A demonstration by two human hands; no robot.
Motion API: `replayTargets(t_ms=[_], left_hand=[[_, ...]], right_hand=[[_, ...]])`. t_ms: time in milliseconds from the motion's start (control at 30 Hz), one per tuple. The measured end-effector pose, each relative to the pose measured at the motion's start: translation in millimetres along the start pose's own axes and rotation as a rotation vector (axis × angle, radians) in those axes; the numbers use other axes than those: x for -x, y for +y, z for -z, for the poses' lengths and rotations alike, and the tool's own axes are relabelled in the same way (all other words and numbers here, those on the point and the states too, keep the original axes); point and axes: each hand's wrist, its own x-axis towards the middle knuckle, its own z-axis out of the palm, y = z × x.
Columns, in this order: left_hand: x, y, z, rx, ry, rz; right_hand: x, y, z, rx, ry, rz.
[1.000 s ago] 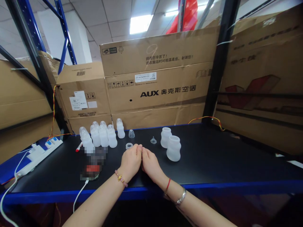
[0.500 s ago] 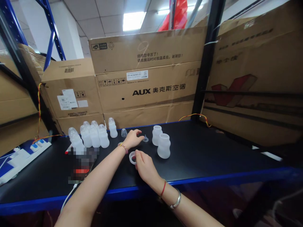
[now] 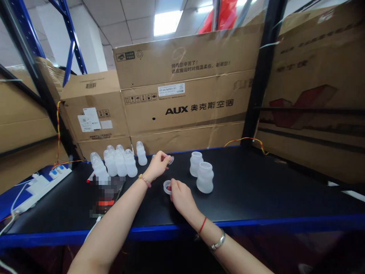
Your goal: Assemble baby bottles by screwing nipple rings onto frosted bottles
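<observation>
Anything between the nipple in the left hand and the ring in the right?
Nothing visible: left hand holds the nipple, right hand the ring, only bare tabletop between them. Two open bottles stand aside, right.

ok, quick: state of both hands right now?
Left hand: closed, fingertips pinching a small clear teat.
Right hand: closed, fingers holding a translucent ring.

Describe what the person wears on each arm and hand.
Both arms are bare, without sleeves or gloves. Behind the left hand, the wrist carries a bead bracelet, pinkish with gold. Behind the right hand, the wrist carries a thin red cord and a silver bangle.
</observation>
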Motion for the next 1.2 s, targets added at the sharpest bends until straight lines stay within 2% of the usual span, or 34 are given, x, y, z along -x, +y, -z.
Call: replayTargets(t_ms=[100, 200, 300, 433, 500, 600, 767, 933, 1033, 1200], left_hand=[[31, 10, 27.4, 0.359, -0.056, 0.106], [57, 15, 43.2, 0.464, -0.055, 0.164], [71, 17, 47.8, 0.36, -0.078, 0.096], [75, 16, 46.0, 0.095, -0.197, -0.014], [75, 13, 43.6, -0.015, -0.212, -0.027], [77, 7, 39.2, -0.139, -0.183, -0.017], [78, 3, 36.6, -0.281, -0.035, -0.088], [80, 5, 33.5, -0.422, -0.085, -0.211], [82, 8, 29.5, -0.443, -0.169, -0.23], [82, 9, 36.0, -0.31, -0.291, -0.121]], right_hand=[[-5, -3, -1, 0.058, -0.048, -0.028], [-8, -8, -2, 0.108, -0.079, -0.048], [-10, -10, -4, 0.149, -0.075, -0.038], [-12, -12, -3, 0.133, -0.091, -0.048], [-13, -13, -1, 0.137, -0.088, -0.046], [-15, -14, 0, 0.215, -0.06, -0.023], [-19, -16, -2, 0.252, -0.075, 0.021], [-25, -16, -6, 0.205, 0.0, 0.055], [-27, -15, -8, 0.2, 0.024, 0.04], [-31, -11, -6, 0.188, 0.018, 0.029]])
